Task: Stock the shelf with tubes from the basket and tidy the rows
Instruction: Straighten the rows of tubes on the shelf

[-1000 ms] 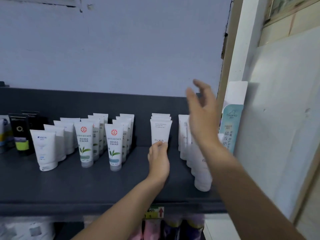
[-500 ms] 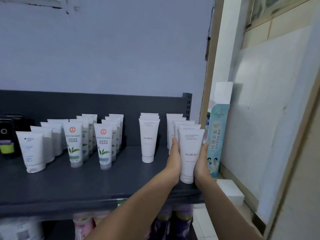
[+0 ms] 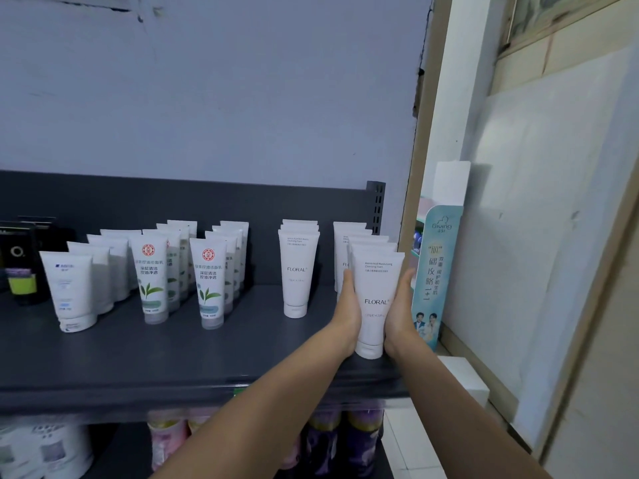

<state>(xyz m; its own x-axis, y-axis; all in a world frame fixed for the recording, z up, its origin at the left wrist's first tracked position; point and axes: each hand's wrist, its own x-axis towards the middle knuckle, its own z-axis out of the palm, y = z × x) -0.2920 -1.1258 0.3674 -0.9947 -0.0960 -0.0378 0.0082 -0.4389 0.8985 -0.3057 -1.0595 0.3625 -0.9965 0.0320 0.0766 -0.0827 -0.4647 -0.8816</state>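
Observation:
White FLORAL tubes stand cap-down in two rows on the dark shelf (image 3: 173, 361). The front tube of the right row (image 3: 375, 299) stands near the shelf's front right corner. My left hand (image 3: 347, 316) presses flat against its left side and my right hand (image 3: 399, 312) against its right side, palms facing each other. The rest of that row (image 3: 349, 236) lines up behind it. The left FLORAL row (image 3: 297, 271) stands apart, further left. No basket is in view.
Green-leaf tubes (image 3: 209, 278) and plain white tubes (image 3: 69, 288) fill rows to the left, with dark boxes (image 3: 17, 261) at the far left. A teal cardboard display (image 3: 432, 278) stands just right of the shelf end. Bottles (image 3: 345, 440) sit on the shelf below.
A second ago my left hand touched the left FLORAL row and my right hand was raised and open. Both hands have since closed in on the right row's front tube and stayed there.

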